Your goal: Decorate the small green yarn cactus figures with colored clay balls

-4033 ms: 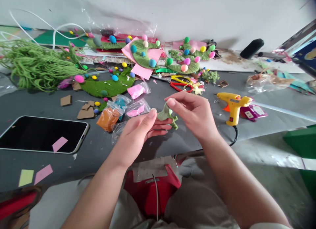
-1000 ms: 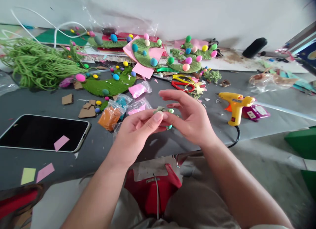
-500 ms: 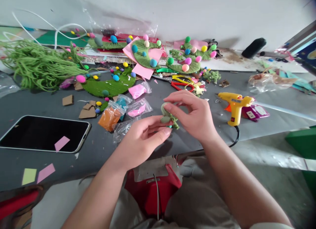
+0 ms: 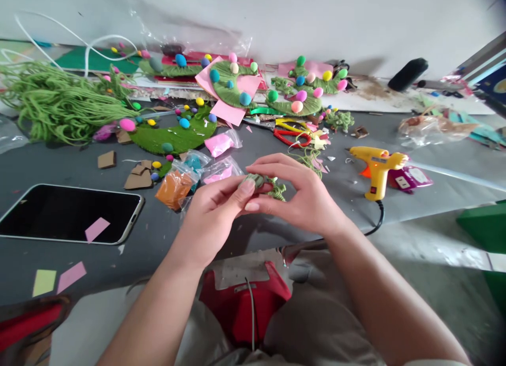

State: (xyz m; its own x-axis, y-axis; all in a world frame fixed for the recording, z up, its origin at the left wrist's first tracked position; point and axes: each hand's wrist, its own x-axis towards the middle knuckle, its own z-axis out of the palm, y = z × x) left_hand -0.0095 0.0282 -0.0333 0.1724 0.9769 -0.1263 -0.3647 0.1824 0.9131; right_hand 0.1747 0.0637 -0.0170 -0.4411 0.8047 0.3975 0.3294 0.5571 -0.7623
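Observation:
Between my two hands, above the table edge, is a small green yarn-like piece [image 4: 256,180] with a curly green end [image 4: 278,191]. My left hand [image 4: 209,216] pinches its near end, the thumb pressed on top. From the other side my right hand [image 4: 304,200] curves around it, fingers behind and thumb in front, its fingertips at the piece. Fingers hide much of it. Just beyond my hands lie small plastic bags of pink [image 4: 220,144] and orange [image 4: 174,188] material.
A yellow glue gun [image 4: 377,168] stands at the right, its light glowing. Red-handled scissors [image 4: 292,138] lie behind my hands. Pompom-decorated green shapes [image 4: 174,137] and a green yarn bundle [image 4: 63,105] spread across the back. A phone [image 4: 67,213] lies left.
The green piece has turned and moved slightly left. My left thumb has come onto its top, and my right thumb has dropped from above to its near side.

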